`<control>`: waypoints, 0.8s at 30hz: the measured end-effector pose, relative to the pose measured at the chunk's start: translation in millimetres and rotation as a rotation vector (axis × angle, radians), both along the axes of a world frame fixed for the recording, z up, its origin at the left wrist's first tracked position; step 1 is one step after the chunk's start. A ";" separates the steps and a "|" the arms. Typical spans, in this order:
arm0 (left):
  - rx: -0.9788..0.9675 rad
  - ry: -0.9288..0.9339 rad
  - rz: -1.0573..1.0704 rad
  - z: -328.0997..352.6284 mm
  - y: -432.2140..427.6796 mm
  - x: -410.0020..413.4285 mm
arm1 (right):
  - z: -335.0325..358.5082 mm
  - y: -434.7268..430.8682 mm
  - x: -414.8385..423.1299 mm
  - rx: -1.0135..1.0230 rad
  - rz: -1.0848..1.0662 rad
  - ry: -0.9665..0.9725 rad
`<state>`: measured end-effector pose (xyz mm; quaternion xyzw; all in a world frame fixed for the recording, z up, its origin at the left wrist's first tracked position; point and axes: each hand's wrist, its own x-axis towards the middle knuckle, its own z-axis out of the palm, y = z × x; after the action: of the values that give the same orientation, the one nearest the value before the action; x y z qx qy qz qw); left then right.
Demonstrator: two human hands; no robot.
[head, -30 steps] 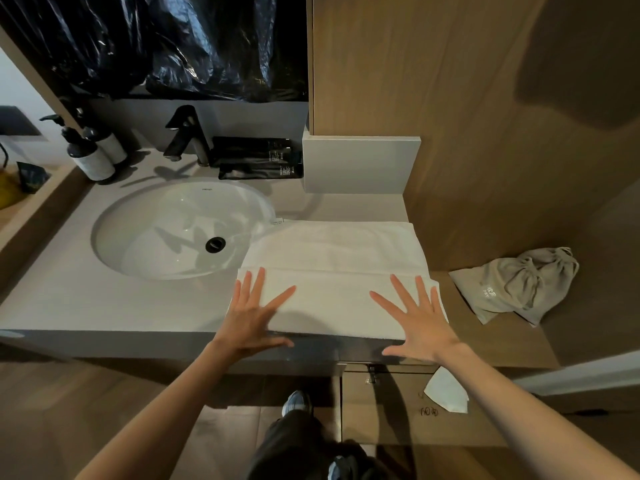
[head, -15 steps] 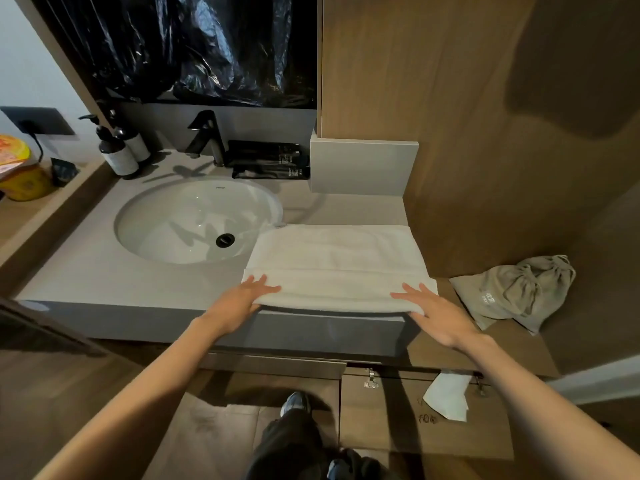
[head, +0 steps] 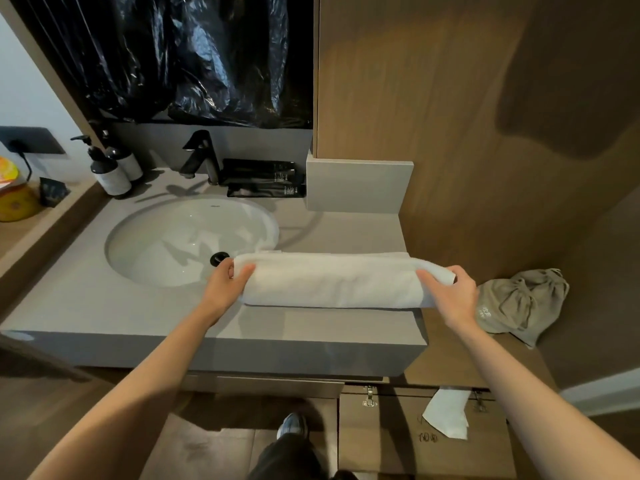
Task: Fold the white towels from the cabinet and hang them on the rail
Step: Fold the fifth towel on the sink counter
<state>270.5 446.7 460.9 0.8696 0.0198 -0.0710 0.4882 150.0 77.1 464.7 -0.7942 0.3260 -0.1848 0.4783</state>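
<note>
One white towel [head: 332, 282] of soft, nubby terry lies on the matte grey stone counter [head: 104, 306] just right of the sink [head: 166, 244]. The sink is a smooth, glossy white oval bowl with a round black drain. The towel is doubled over into a long, thick band with a rounded, puffy near edge, and a thin flat layer shows along its far side. Its left end reaches over the sink's right rim, close to the drain. Both hands grasp it. The left hand [head: 225, 285] curls around the end nearest the sink, thumb on top. The right hand [head: 450, 292] wraps the end farthest from the sink, with a towel corner poking out past its fingers. Behind the sink stands one angular matte black faucet [head: 199, 155]. Two dark pump bottles [head: 110, 171] with pale labels stand to the sink's back left, and flat black packets [head: 263, 178] lie to its back right. Crinkled, shiny black plastic sheeting [head: 194, 57] hangs above the sink. Well right of the sink, past the towel, one crumpled grey-beige drawstring bag [head: 519, 306] of soft cloth rests on a wooden ledge beside the smooth wood-grain wall [head: 450, 98].
</note>
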 end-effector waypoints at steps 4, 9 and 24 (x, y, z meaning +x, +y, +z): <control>-0.003 -0.001 0.063 -12.0 -12.3 25.8 | -1.3 1.7 32.4 0.091 -0.070 -0.003; 0.000 0.058 0.096 -35.0 -23.0 56.9 | -21.8 -5.0 55.9 0.190 -0.099 0.181; 0.270 -0.019 0.048 -60.3 -25.0 69.5 | -57.9 -6.9 60.0 -0.284 0.082 0.380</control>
<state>340.0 421.6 400.6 0.9273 0.0451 -0.0478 0.3685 210.0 70.3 406.8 -0.8866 0.3482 -0.0565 0.2992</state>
